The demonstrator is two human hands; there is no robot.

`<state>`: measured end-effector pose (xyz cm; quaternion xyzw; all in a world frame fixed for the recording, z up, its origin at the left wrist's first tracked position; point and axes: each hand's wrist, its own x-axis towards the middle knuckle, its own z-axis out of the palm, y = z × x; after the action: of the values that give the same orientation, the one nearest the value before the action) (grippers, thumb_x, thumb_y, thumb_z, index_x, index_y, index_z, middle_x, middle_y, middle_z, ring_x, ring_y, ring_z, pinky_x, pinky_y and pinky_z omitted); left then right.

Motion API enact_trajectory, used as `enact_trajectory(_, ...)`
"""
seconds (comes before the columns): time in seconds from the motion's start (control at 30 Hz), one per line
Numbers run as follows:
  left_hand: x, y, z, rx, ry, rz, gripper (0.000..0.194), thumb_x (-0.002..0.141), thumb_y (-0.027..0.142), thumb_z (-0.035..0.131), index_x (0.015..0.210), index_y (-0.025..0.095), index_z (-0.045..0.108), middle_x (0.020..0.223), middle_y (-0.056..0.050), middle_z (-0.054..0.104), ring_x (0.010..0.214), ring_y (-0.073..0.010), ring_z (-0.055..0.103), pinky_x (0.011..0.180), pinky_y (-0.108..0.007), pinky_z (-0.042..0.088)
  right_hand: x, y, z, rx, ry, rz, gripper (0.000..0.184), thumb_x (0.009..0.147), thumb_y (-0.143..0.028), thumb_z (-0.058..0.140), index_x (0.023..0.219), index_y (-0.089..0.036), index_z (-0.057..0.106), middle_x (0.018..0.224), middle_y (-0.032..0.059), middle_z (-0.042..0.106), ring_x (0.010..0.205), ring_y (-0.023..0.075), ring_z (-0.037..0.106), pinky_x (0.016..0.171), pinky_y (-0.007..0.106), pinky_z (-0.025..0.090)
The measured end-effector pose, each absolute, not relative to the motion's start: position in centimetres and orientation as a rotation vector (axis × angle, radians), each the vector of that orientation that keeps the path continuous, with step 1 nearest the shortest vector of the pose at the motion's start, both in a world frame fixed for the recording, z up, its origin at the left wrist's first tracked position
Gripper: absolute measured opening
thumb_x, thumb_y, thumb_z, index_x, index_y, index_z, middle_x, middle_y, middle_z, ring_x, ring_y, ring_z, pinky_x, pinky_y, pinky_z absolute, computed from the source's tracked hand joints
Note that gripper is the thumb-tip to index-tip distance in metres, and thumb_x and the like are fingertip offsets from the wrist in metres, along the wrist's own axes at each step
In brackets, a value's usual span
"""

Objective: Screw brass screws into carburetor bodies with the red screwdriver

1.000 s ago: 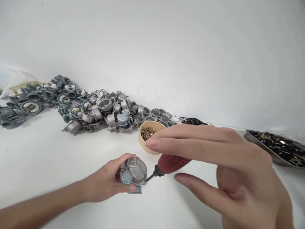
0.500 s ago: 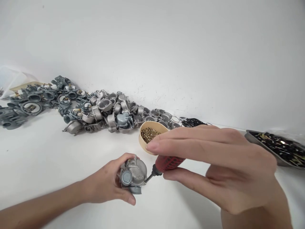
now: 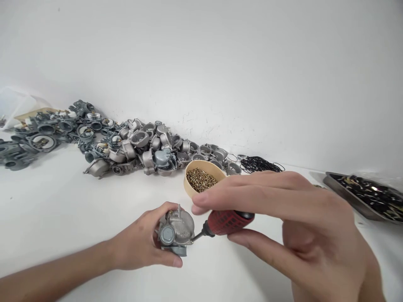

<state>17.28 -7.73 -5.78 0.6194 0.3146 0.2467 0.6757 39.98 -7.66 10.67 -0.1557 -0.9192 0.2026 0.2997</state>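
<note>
My left hand (image 3: 141, 245) is wrapped round a small grey metal carburettor (image 3: 176, 228) and holds it on the white table. My right hand (image 3: 292, 222) pinches the red handle of a screwdriver (image 3: 225, 222) between thumb and fingers. The screwdriver's tip meets the right side of the carburettor. Just behind the two stands a tan round bowl (image 3: 189, 188) full of small brass screws (image 3: 200, 179).
A long heap of grey carburettor parts (image 3: 132, 144) runs along the wall from the far left to the middle. Black rubber rings (image 3: 260, 164) lie beside it. A metal tray (image 3: 346, 195) with dark small parts sits at the right edge.
My right hand's thumb and fingers have shifted along the screwdriver handle, uncovering more of the bowl. The left hand and carburettor have stayed in place.
</note>
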Motion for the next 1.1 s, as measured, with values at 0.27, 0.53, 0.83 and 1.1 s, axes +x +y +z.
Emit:
enact_trajectory(0.27,17.3,-7.5,-5.6,1.399,0.731,0.543,0.069,0.070,0.024,0.092,0.128,0.022,0.055,0.102,-0.003,0.073,0.090,-0.0253,0.069,0.075,-0.035,0.056,39.7,-7.1,10.8,-0.441,-2.469,0.442,0.023,0.097,-0.011,0.070,0.120,-0.016,0.072,0.095,0.0069,0.075,0.082,0.0121,0.073,0.077,0.023,0.063)
enact_trajectory(0.53,17.3,-7.5,-5.8,1.356,0.688,0.552,0.068,0.068,0.023,0.094,0.125,0.021,0.057,0.099,-0.002,0.072,0.088,-0.0229,0.067,0.076,-0.033,0.054,39.9,-6.3,10.2,-0.306,-2.433,0.551,0.017,0.097,-0.008,0.068,0.113,-0.014,0.072,0.096,0.0061,0.078,0.073,0.0091,0.072,0.075,0.021,0.064)
enact_trajectory(0.83,17.4,-7.5,-5.9,1.317,0.795,0.636,0.071,0.066,0.022,0.094,0.125,0.023,0.055,0.103,-0.001,0.070,0.088,-0.0221,0.067,0.078,-0.033,0.053,39.2,-6.4,9.6,-0.500,-2.295,0.348,0.025,0.089,-0.009,0.079,0.113,-0.016,0.075,0.079,0.0004,0.077,0.063,0.0107,0.069,0.058,0.022,0.061)
enact_trajectory(1.1,17.6,-7.8,-6.4,1.325,0.886,0.720,0.074,0.067,0.029,0.093,0.128,0.024,0.052,0.106,-0.003,0.071,0.092,-0.0259,0.068,0.078,-0.035,0.055,39.1,-6.6,9.3,-0.621,-2.312,0.235,0.023,0.094,-0.022,0.076,0.117,-0.022,0.075,0.086,0.0023,0.080,0.063,0.0132,0.071,0.061,0.025,0.063)
